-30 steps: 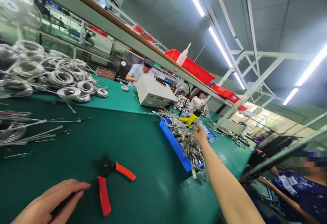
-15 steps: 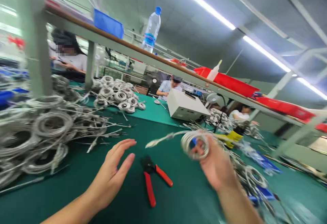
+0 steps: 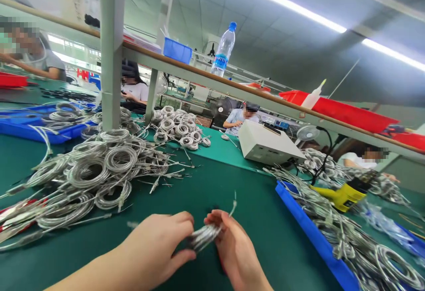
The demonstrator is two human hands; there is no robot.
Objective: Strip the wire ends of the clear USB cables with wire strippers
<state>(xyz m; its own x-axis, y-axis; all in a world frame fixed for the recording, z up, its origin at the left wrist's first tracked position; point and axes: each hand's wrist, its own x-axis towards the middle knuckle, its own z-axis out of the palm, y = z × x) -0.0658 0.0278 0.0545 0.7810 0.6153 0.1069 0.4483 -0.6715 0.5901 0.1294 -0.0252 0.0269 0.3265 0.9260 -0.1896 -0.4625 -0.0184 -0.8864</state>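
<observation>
My left hand [image 3: 156,249] and my right hand [image 3: 237,251] meet low in the middle over the green table [image 3: 199,184]. Both are closed on a small coil of grey braided cable [image 3: 203,236], which is blurred; one thin end [image 3: 233,204] sticks up past my right fingers. The red-handled pliers lie hidden under my hands. A big heap of coiled cables [image 3: 96,171] lies to the left of my left hand. To the right, a blue tray [image 3: 308,229] holds more coils.
A yellow tool [image 3: 343,193] rests past the blue tray. A white box-shaped machine [image 3: 267,142] stands behind. A second cable pile [image 3: 177,127], a grey post [image 3: 111,52], a shelf with a water bottle [image 3: 224,49] and red bins [image 3: 341,111]. Other people sit beyond the table.
My right hand brought a cable coil from the blue tray toward me, and my left hand came in to grip it. The view swung left; the pliers went under my hands.
</observation>
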